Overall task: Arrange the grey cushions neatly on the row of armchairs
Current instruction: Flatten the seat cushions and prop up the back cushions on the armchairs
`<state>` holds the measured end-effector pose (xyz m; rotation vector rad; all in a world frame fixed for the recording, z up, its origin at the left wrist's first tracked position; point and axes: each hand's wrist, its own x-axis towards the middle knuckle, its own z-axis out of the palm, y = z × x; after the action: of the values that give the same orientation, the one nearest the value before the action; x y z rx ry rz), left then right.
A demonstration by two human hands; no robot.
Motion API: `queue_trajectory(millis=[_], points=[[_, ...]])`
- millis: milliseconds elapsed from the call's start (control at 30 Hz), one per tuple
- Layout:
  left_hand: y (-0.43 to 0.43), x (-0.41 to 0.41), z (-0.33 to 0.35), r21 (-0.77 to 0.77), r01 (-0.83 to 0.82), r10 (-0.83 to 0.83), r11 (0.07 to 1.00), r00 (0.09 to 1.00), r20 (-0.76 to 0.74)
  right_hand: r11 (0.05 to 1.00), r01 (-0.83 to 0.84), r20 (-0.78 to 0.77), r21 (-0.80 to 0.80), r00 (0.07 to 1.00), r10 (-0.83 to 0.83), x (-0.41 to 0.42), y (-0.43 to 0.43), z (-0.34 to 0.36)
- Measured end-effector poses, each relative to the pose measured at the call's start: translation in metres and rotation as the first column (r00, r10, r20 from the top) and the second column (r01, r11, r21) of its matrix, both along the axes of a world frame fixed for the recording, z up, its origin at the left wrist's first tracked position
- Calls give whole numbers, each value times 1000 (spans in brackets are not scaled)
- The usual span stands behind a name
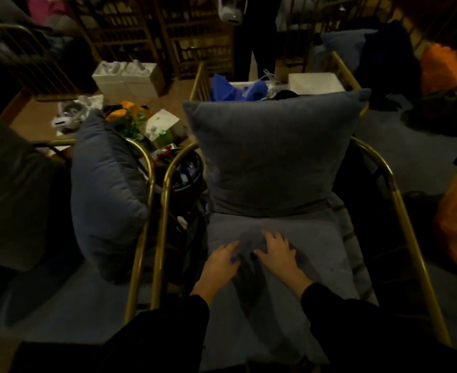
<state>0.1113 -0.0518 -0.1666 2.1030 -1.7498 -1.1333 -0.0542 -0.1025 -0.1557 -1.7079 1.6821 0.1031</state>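
A grey back cushion stands upright against the back of the gold-framed armchair in front of me. Below it lies the grey seat cushion. My left hand and my right hand rest flat on the seat cushion, side by side, fingers spread and holding nothing. On the armchair to the left another grey cushion leans tilted against the gold armrest, above that chair's grey seat.
A dark cushion or chair back is at the far left. Behind the chairs are white boxes, yellow flowers, blue fabric, wooden chairs and a standing person's legs. Orange bags sit on the right.
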Motion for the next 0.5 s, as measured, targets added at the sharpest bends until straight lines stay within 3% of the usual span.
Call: queue_trajectory(millis=[267,367,500], points=[[-5,142,81,-420,-311,338,853,941,-9,972,-138,249,-189,951,184,159,-24,70],[8,213,94,-473,-360,394,804,919,-31,967,-126,269,-223,945,185,227,-26,90],[31,314,97,-406,-405,438,819,899,-14,969,-112,244,-219,956,165,318,-17,104]])
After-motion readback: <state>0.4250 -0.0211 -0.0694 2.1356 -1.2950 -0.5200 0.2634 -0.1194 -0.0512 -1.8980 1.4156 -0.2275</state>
